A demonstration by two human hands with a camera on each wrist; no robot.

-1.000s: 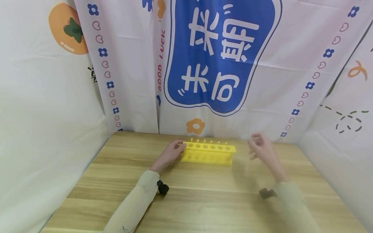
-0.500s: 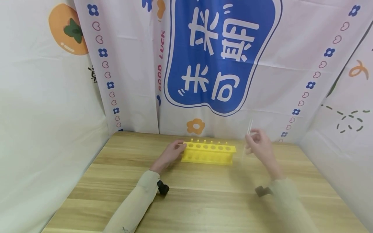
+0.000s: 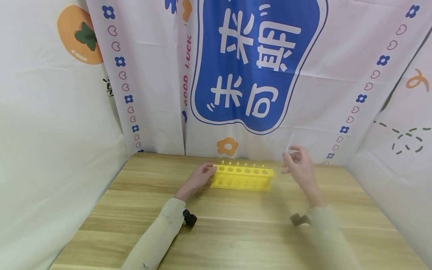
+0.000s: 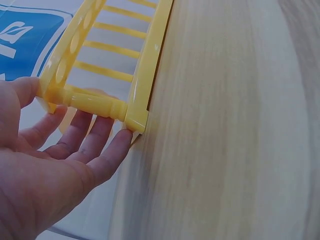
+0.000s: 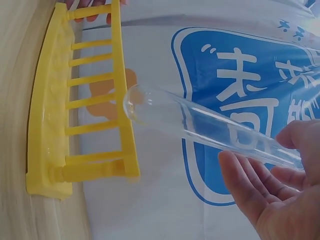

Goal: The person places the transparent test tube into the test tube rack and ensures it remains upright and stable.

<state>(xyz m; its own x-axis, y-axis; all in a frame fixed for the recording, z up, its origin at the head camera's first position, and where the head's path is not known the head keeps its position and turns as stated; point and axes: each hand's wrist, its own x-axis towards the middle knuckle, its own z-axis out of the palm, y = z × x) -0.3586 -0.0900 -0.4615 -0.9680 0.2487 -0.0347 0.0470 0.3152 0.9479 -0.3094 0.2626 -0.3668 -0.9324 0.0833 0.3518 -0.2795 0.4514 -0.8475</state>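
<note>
A yellow test tube rack [image 3: 241,183] stands upright near the back of the table, with a row of round holes along its top. My left hand [image 3: 197,179] grips its left end: the left wrist view has the thumb on the top plate and fingers at the end post [image 4: 95,103]. Right of the rack, my right hand [image 3: 302,168] holds a clear glass test tube [image 5: 215,125] between thumb and fingers. The tube's rounded bottom points towards the rack [image 5: 45,125] in the right wrist view; whether they touch I cannot tell. In the head view the tube's lower part is barely visible.
The wooden table [image 3: 222,232] runs back to a printed white cloth [image 3: 155,93] hanging close behind the rack. White cloth walls [image 3: 60,131] also close off both sides. Thin pegs [image 3: 238,164] rise along the rack's back edge.
My right hand has moved left and slightly up with the test tube, closer to the rack's right end. My left hand and the rack stay in place.
</note>
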